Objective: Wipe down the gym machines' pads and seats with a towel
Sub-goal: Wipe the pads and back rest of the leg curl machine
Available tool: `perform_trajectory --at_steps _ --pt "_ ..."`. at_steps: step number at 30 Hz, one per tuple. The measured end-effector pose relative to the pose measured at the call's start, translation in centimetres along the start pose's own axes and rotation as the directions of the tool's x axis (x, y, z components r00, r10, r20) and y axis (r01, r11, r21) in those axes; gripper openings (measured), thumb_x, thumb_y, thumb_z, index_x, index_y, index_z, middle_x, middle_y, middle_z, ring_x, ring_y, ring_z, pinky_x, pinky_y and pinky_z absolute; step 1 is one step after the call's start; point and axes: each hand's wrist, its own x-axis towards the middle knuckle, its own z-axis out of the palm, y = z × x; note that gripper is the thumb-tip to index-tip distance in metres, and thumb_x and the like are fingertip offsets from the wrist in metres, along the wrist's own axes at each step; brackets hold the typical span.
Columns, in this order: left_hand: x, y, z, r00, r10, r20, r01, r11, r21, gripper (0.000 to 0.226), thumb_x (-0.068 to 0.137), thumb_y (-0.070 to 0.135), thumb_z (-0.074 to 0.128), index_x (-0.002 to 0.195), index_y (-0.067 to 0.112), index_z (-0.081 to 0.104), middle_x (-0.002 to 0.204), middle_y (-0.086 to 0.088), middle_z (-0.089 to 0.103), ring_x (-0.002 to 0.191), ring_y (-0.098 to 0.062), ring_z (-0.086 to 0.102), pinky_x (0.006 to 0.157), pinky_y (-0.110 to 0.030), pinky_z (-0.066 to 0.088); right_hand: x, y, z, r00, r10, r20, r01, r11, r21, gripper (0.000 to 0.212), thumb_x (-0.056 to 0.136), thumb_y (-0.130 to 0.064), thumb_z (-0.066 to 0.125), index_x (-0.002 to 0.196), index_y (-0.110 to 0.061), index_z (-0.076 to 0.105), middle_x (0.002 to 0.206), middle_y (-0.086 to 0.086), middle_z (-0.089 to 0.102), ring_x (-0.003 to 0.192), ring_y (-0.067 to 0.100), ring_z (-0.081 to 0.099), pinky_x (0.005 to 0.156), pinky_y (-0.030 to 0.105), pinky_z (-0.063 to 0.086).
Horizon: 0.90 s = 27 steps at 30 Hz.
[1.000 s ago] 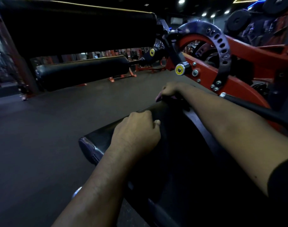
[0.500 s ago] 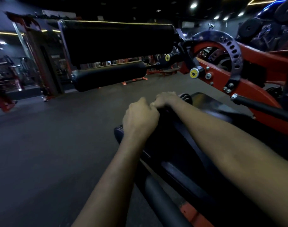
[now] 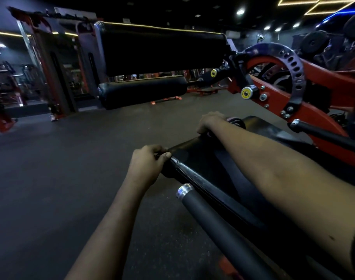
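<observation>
Rubber flooring (image 3: 51, 188), dark and speckled, runs under our arms and off across a dim gym. Closest to us is a grey foam handle (image 3: 223, 225) with a silver end cap, pointing away and a bit left. Right beside it sits the black seat pad (image 3: 184, 168), its long axis running the same way, front end farthest from us. A dark towel (image 3: 188, 150) lies over that front end, and honestly it's hard to separate from the vinyl in this light. Our left hand (image 3: 146, 164) pinches its near-left corner, thumb on top, fingers curled under. Our right hand (image 3: 210, 122) is curled over the far corner, gripping there too, so the towel's edge stretches between the two, across the pad. Half a second back our fists were touching at the pad's tip; now they're apart. Beyond the pad a thin roller pad (image 3: 142, 93) lies crosswise with a fatter one (image 3: 162, 51) above it. The red frame (image 3: 318, 118) with its holed arc plate (image 3: 296, 77) is on the right, and ceiling spots are above.
</observation>
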Motion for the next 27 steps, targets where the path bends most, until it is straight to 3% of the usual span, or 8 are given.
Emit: perform_trajectory --at_steps 4,9,11,14,17,21,24,27 --pt "0.1 -0.8 0.5 0.998 -0.049 -0.026 0.046 0.995 -0.093 0.018 0.09 0.034 0.073 0.102 0.022 0.077 0.096 0.002 0.076 0.096 -0.014 0.069 0.083 -0.024 0.05 -4.2 -2.9 -0.1 0.982 -0.168 -0.09 0.16 0.983 -0.087 0.052 0.082 -0.041 0.063 0.131 -0.023 0.064 0.138 0.005 0.061 0.127 0.031 0.057 0.099 0.041 0.051" --pt "0.2 -1.6 0.2 0.989 -0.15 0.009 0.15 0.982 -0.112 0.046 0.085 0.045 0.076 0.106 0.009 0.056 0.097 -0.005 0.068 0.095 -0.023 0.063 0.076 -0.031 0.047 -10.1 -6.0 0.8 0.884 -0.44 -0.159 0.446 0.895 0.003 0.048 0.088 -0.062 0.04 0.127 -0.046 0.062 0.137 0.001 0.062 0.125 0.031 0.057 0.094 0.042 0.043" --pt "-0.2 -2.1 -0.3 0.987 -0.163 -0.001 0.162 0.982 -0.1 0.045 0.088 0.043 0.074 0.11 0.01 0.053 0.093 -0.003 0.066 0.092 -0.022 0.062 0.073 -0.029 0.044 -10.6 -6.0 1.0 0.864 -0.494 -0.099 0.502 0.858 0.104 0.043 0.09 -0.068 0.032 0.126 -0.059 0.056 0.144 -0.011 0.058 0.131 0.025 0.052 0.105 0.046 0.039" --pt "-0.8 -3.0 -1.7 0.971 -0.216 -0.099 0.207 0.974 -0.097 0.022 0.097 0.032 0.062 0.108 0.014 0.054 0.092 -0.008 0.066 0.086 -0.026 0.067 0.076 -0.037 0.055 -10.5 -5.8 1.0 0.855 -0.517 -0.038 0.514 0.835 0.199 0.036 0.086 -0.069 0.034 0.115 -0.069 0.055 0.141 -0.021 0.058 0.131 0.021 0.052 0.109 0.056 0.036" --pt "-1.2 -3.7 -3.2 0.957 -0.24 -0.163 0.228 0.97 -0.084 0.005 0.097 0.022 0.052 0.096 0.02 0.057 0.09 -0.011 0.066 0.082 -0.031 0.068 0.078 -0.047 0.06 -11.6 -5.8 1.1 0.812 -0.578 -0.079 0.583 0.803 0.121 0.038 0.088 -0.063 0.043 0.124 -0.062 0.056 0.141 -0.015 0.058 0.128 0.024 0.053 0.106 0.051 0.042" --pt "-1.3 -3.6 -4.9 0.96 -0.22 -0.171 0.216 0.976 -0.037 0.011 0.095 0.019 0.049 0.09 0.022 0.058 0.089 -0.01 0.067 0.082 -0.03 0.066 0.078 -0.047 0.059 -16.2 -1.8 3.3 0.635 -0.748 -0.195 0.762 0.647 -0.003 0.051 0.09 -0.06 0.04 0.142 -0.058 0.043 0.161 -0.022 0.029 0.131 0.025 0.041 0.103 0.05 0.044" --pt "-1.2 -3.3 -5.7 0.973 -0.187 -0.135 0.194 0.98 0.036 0.011 0.098 0.02 0.051 0.095 0.021 0.061 0.089 -0.007 0.067 0.081 -0.025 0.065 0.076 -0.045 0.059 -17.4 0.6 3.4 0.581 -0.811 -0.067 0.811 0.584 -0.037 0.042 0.1 -0.064 0.032 0.141 -0.064 0.042 0.163 -0.033 0.013 0.145 0.022 0.022 0.106 0.056 0.039" --pt "-1.0 -2.9 -6.1 0.979 -0.151 -0.136 0.163 0.983 0.086 0.012 0.098 0.024 0.051 0.095 0.021 0.062 0.087 -0.006 0.068 0.079 -0.025 0.064 0.075 -0.044 0.059 -16.1 -1.1 2.0 0.569 -0.822 0.003 0.821 0.569 -0.047 0.035 0.104 -0.057 0.04 0.137 -0.061 0.051 0.163 -0.034 0.012 0.149 0.022 0.014 0.108 0.058 0.036"
